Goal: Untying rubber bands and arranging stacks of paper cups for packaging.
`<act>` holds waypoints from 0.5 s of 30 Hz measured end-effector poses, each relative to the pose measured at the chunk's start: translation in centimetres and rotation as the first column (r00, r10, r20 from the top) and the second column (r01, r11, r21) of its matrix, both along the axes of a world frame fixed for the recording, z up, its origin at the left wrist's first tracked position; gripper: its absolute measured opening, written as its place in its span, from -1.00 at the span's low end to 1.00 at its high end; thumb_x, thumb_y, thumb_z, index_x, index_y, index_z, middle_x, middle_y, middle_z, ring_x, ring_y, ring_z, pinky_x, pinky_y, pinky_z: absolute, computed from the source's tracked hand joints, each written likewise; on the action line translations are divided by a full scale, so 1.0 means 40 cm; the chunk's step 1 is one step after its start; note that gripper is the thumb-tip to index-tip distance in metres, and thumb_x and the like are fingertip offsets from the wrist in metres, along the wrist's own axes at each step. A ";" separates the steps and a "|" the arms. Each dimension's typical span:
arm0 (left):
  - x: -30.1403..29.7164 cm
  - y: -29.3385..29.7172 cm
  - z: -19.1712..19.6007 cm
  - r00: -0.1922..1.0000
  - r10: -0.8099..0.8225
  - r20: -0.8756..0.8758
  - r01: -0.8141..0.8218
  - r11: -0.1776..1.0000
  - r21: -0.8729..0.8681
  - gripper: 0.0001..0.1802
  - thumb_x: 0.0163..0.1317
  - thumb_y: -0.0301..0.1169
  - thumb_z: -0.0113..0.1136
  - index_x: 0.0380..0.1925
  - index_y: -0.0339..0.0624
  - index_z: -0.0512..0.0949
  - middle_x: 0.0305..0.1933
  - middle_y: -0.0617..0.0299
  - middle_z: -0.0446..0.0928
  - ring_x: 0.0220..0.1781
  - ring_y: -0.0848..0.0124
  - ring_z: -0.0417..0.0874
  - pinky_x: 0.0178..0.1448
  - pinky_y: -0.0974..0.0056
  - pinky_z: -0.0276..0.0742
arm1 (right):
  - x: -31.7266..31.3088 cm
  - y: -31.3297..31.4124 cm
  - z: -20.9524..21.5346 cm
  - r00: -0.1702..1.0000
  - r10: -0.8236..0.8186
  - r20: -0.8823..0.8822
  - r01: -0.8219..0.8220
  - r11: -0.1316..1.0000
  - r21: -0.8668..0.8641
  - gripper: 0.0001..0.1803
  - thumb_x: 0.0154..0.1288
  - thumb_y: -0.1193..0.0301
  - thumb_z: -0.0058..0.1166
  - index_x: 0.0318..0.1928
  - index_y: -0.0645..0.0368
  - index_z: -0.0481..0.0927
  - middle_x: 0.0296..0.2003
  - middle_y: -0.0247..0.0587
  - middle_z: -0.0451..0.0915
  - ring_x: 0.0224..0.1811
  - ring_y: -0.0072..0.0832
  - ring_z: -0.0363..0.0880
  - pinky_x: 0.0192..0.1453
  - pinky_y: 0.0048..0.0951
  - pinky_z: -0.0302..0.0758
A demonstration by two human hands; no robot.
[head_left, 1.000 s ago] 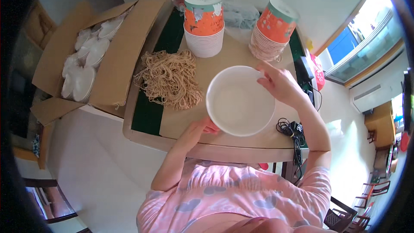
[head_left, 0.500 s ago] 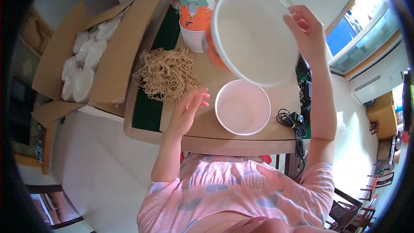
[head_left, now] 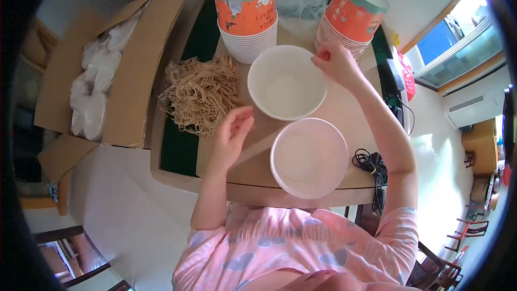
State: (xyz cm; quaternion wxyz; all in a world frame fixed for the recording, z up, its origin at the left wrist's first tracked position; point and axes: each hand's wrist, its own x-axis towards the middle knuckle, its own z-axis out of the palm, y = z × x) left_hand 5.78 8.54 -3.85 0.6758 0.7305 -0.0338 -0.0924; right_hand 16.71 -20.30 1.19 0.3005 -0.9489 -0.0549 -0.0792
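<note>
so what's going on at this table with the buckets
A person is at the table with two white buckets. The right hand is at the rim of the farther bucket; whether it grips is hard to tell. The left hand is empty. The nearer bucket is untouched; tangled tan strands lie left, two orange-and-green stacks stand behind.

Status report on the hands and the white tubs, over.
Left hand empty, fingers loosely curled. Right hand at rim of far white tub, grip unclear. Near white tub mouth up. Flanking: tan string pile left, black cable right.
</note>
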 end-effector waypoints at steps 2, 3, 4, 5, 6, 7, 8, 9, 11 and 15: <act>0.031 -0.018 -0.014 1.000 0.011 0.015 -0.010 0.997 -0.071 -0.65 0.33 -0.42 0.13 0.09 -0.27 0.44 -0.08 0.21 0.55 -0.16 0.50 0.59 -0.04 0.41 0.52 | 0.013 -0.005 -0.016 1.000 0.007 -0.027 -0.006 1.000 0.024 -0.80 0.07 0.39 0.20 -0.42 0.29 0.55 -0.56 -0.12 0.54 -0.49 -0.35 0.54 -0.35 -0.35 0.47; 0.046 -0.029 -0.017 1.000 0.012 0.001 -0.012 0.998 -0.069 -0.65 0.33 -0.42 0.13 0.09 -0.27 0.44 -0.08 0.21 0.55 -0.16 0.50 0.59 -0.04 0.41 0.52 | 0.021 -0.010 -0.016 0.999 0.004 -0.034 -0.002 0.999 0.047 -0.79 0.05 0.37 0.20 -0.40 0.29 0.58 -0.52 0.00 0.58 -0.45 -0.18 0.60 -0.30 -0.26 0.51; 0.060 -0.040 -0.012 0.999 0.035 0.032 -0.032 0.997 -0.075 -0.64 0.33 -0.43 0.12 0.11 -0.27 0.44 -0.08 0.21 0.55 -0.16 0.50 0.59 -0.04 0.40 0.52 | 0.028 -0.015 -0.020 0.999 0.005 -0.048 -0.002 0.999 0.049 -0.79 0.05 0.37 0.20 -0.40 0.29 0.58 -0.52 0.00 0.58 -0.45 -0.18 0.60 -0.30 -0.26 0.51; 0.071 -0.048 -0.013 0.996 0.056 0.062 -0.051 0.995 -0.080 -0.63 0.33 -0.44 0.11 0.13 -0.27 0.43 -0.09 0.20 0.54 -0.16 0.50 0.59 -0.04 0.40 0.52 | 0.034 -0.021 -0.024 0.998 0.003 -0.060 -0.001 0.999 0.038 -0.79 0.06 0.38 0.19 -0.39 0.29 0.58 -0.52 0.00 0.59 -0.45 -0.18 0.60 -0.30 -0.26 0.51; 0.080 -0.051 -0.021 0.997 0.059 0.050 -0.055 0.995 -0.078 -0.63 0.33 -0.44 0.11 0.13 -0.27 0.43 -0.09 0.20 0.54 -0.16 0.50 0.59 -0.04 0.40 0.52 | 0.043 -0.022 -0.026 0.997 0.004 -0.073 -0.002 1.000 0.026 -0.80 0.06 0.39 0.19 -0.39 0.29 0.57 -0.51 -0.01 0.59 -0.45 -0.19 0.60 -0.30 -0.25 0.51; 0.089 -0.053 -0.030 0.995 0.083 0.053 -0.077 0.991 -0.109 -0.61 0.33 -0.46 0.10 0.15 -0.26 0.42 -0.10 0.21 0.54 -0.17 0.51 0.58 -0.06 0.41 0.52 | 0.048 -0.021 -0.028 0.996 0.006 -0.086 -0.004 1.000 0.027 -0.80 0.06 0.39 0.19 -0.39 0.29 0.57 -0.51 -0.01 0.59 -0.45 -0.19 0.60 -0.30 -0.25 0.51; 0.097 -0.055 -0.037 0.993 0.108 0.055 -0.099 0.985 -0.140 -0.60 0.33 -0.48 0.10 0.17 -0.26 0.40 -0.12 0.22 0.53 -0.17 0.53 0.57 -0.07 0.43 0.52 | 0.050 -0.018 -0.029 0.997 0.019 -0.074 -0.017 0.999 0.029 -0.80 0.07 0.39 0.19 -0.38 0.29 0.58 -0.51 -0.01 0.60 -0.45 -0.19 0.60 -0.30 -0.25 0.51; 0.098 -0.059 -0.034 0.993 0.110 0.041 -0.103 0.986 -0.134 -0.60 0.33 -0.48 0.10 0.17 -0.26 0.40 -0.12 0.22 0.53 -0.17 0.53 0.57 -0.07 0.43 0.52 | 0.049 -0.016 -0.030 0.997 0.032 -0.065 -0.030 0.999 0.034 -0.81 0.07 0.39 0.19 -0.37 0.29 0.58 -0.52 -0.02 0.60 -0.45 -0.19 0.60 -0.30 -0.25 0.51; 0.099 -0.066 -0.008 0.991 0.132 0.028 -0.126 0.982 -0.142 -0.57 0.32 -0.51 0.09 0.20 -0.25 0.39 -0.18 0.26 0.51 -0.20 0.56 0.54 -0.11 0.47 0.50 | 0.050 -0.013 -0.015 0.994 0.069 -0.091 -0.065 0.997 0.040 -0.83 0.10 0.43 0.19 -0.35 0.29 0.57 -0.52 -0.13 0.57 -0.46 -0.37 0.55 -0.32 -0.37 0.48; 0.099 -0.069 0.010 0.988 0.149 0.037 -0.142 0.978 -0.150 -0.57 0.32 -0.53 0.09 0.20 -0.26 0.38 -0.20 0.29 0.49 -0.21 0.58 0.52 -0.12 0.48 0.49 | 0.051 -0.004 0.004 0.983 0.128 -0.129 -0.121 0.991 0.063 -0.88 0.14 0.51 0.18 -0.34 0.30 0.54 -0.51 -0.24 0.54 -0.46 -0.55 0.50 -0.34 -0.50 0.45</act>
